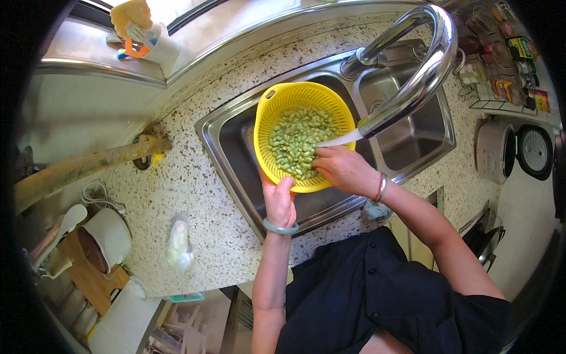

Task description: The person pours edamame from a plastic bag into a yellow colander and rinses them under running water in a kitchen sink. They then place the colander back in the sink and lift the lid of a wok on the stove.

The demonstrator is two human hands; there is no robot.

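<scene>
A yellow plastic colander full of shelled green beans is held over the left basin of a stainless steel sink. My left hand grips its near rim, with the thumb on top and the fingers hidden beneath. The fingers of my right hand reach into the beans at the right side; whether they pinch any cannot be told. Water runs from the chrome faucet into the colander beside my right fingertips.
The faucet's neck arches above the right basin. On the speckled counter, a clear plastic bag lies left of the sink, and a rice cooker stands open at the right. A crumpled cloth lies at the front edge. A wire rack holds bottles.
</scene>
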